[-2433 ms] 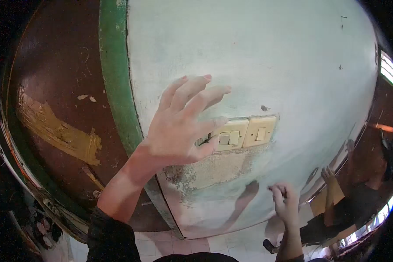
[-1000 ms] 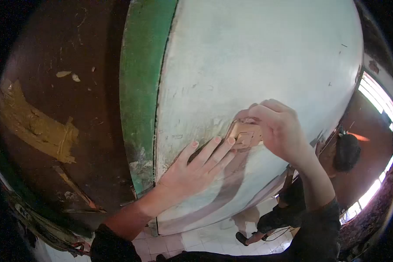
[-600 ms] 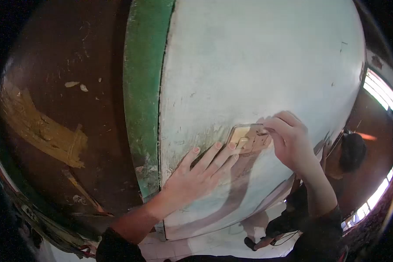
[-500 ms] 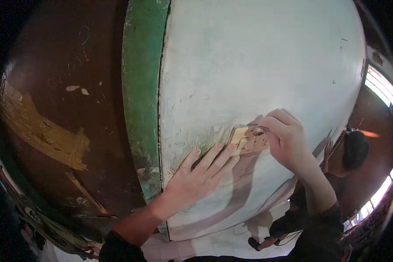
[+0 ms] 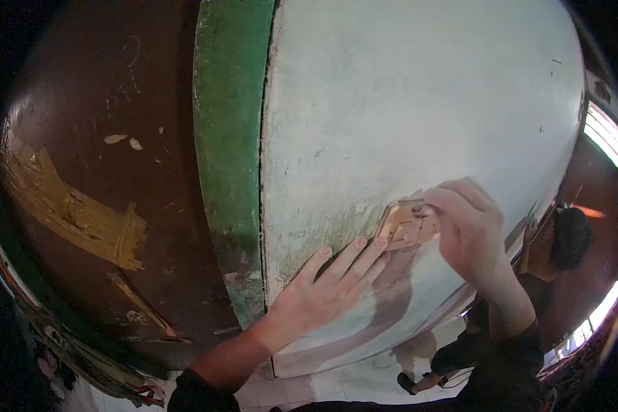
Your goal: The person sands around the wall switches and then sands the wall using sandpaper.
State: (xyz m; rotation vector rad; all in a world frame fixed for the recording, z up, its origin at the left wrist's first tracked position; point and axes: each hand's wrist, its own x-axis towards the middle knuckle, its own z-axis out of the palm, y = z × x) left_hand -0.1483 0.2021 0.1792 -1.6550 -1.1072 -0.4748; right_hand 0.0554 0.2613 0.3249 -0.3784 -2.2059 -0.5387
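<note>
A pale, worn door panel (image 5: 419,103) fills the middle of the view, with a tan latch plate (image 5: 399,230) on it. My left hand (image 5: 329,292) lies flat against the panel, fingers stretched out. Its fingertips reach the plate's lower left edge. At the plate's upper right, my right hand (image 5: 470,223) is closed in a pinch around a small part. The fingers cover most of this part, so its kind cannot be made out.
A green upright frame (image 5: 230,137) runs along the panel's left edge. Left of it is a dark brown board (image 5: 110,75) with a brown tape-like patch (image 5: 75,209). Another person (image 5: 571,237) is at the right, behind the panel. Pale floor tiles (image 5: 309,393) show below.
The panel, the plate and both hands appear slightly further right in view. My right hand has turned a little at the plate. My left hand stays flat against the panel.
</note>
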